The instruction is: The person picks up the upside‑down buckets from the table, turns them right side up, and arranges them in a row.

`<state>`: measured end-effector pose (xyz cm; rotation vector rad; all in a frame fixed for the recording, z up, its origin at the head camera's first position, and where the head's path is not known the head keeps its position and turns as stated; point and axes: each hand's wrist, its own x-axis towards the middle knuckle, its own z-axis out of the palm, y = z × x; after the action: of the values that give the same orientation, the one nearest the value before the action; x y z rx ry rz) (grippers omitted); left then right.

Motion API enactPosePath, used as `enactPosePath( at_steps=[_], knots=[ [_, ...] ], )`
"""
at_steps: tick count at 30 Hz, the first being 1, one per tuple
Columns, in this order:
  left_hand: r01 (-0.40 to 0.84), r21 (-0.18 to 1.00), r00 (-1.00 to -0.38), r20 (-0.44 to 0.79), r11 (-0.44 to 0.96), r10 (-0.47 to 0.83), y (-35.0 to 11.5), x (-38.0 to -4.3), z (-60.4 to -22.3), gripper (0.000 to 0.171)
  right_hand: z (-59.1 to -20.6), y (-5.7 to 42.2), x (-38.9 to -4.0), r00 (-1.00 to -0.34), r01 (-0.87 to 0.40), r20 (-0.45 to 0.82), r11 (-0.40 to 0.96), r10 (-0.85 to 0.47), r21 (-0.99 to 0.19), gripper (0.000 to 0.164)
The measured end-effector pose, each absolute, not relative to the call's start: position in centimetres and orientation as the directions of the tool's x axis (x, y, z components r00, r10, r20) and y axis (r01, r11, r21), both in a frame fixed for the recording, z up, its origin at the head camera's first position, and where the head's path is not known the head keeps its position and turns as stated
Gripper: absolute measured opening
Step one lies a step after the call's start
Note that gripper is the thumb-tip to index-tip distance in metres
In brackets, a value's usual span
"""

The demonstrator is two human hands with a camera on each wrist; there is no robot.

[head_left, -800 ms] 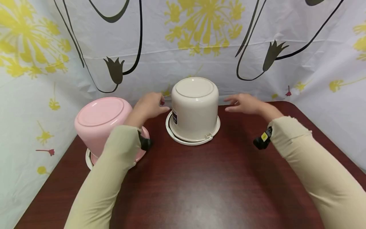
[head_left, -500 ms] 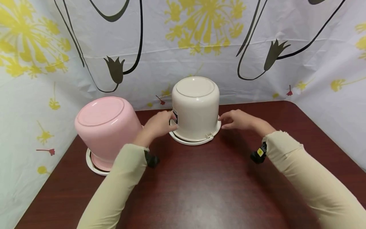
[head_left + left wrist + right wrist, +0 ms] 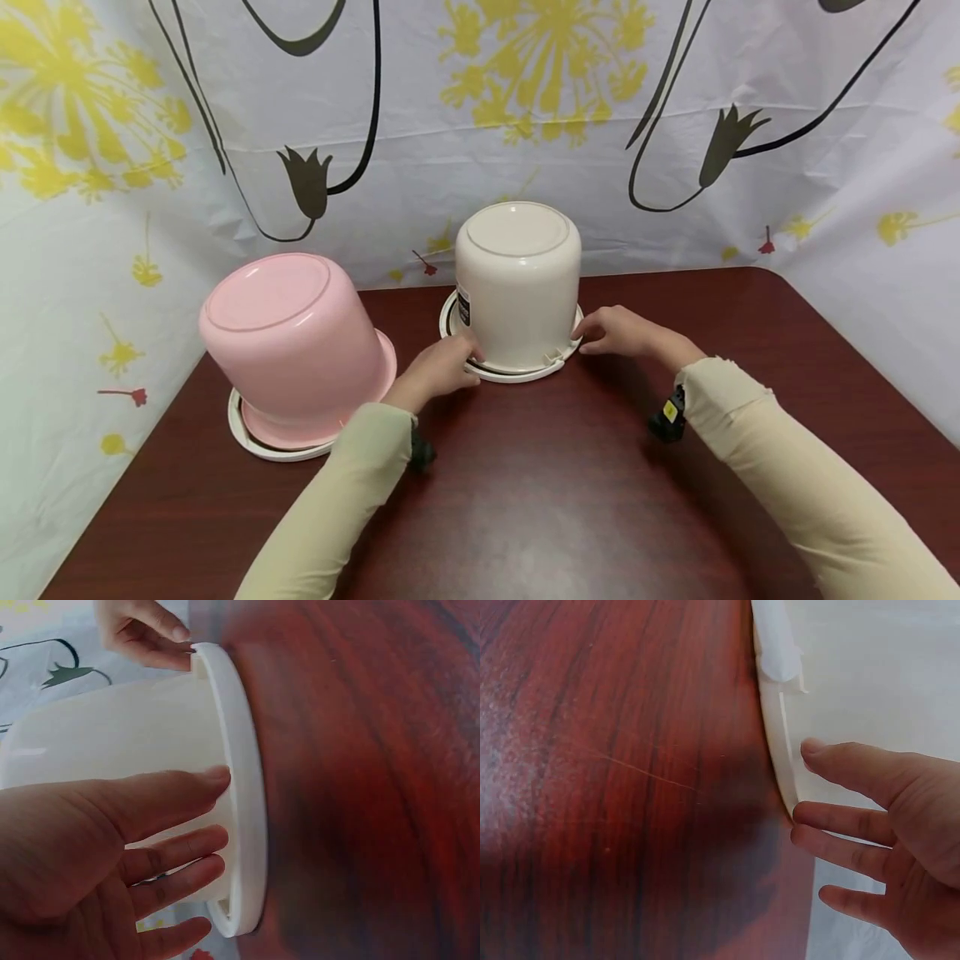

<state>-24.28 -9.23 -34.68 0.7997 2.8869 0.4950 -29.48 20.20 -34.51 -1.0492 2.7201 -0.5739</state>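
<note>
A cream bucket [image 3: 517, 292] stands upside down near the back of the table, its white handle [image 3: 247, 802] lying around the rim. My left hand [image 3: 442, 367] is at the front left of that rim. In the left wrist view its thumb tip overlaps the rim and its fingers reach out loosely beside the wall. On the other side, my right hand [image 3: 622, 333] has its fingertips right at the rim. The right wrist view shows its fingers [image 3: 840, 844] extended and spread, the thumb [image 3: 847, 765] over the bucket's wall. Neither hand grips anything.
A pink bucket [image 3: 292, 350], also upside down with a white handle [image 3: 270, 452] around its rim, stands at the left beside my left forearm. The dark red wooden table [image 3: 570, 492] meets a patterned white curtain [image 3: 420, 108] behind the buckets.
Both hands have come down and toward me, from the sides of the cream bucket to its rim. My left hand has also moved right, away from the pink bucket. The buckets stay in place.
</note>
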Motion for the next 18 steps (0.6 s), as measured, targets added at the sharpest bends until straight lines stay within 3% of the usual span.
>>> enactPosePath(
  at_steps=[7, 18],
  knots=[
    [0.531, 0.252, -0.83, -0.035, 0.809, 0.556, -8.5, -25.0, -35.7, 0.026, -35.3, 20.1, -29.8, -0.749, -0.599, -0.03, 0.696, -0.662, -0.396, 0.017],
    [0.554, 0.225, -0.822, -0.003, 0.801, 0.57, -8.5, -25.6, -35.9, 0.021, -36.3, 19.6, -30.3, -0.784, -0.581, 0.021, 0.722, -0.621, -0.375, 0.009]
  ],
)
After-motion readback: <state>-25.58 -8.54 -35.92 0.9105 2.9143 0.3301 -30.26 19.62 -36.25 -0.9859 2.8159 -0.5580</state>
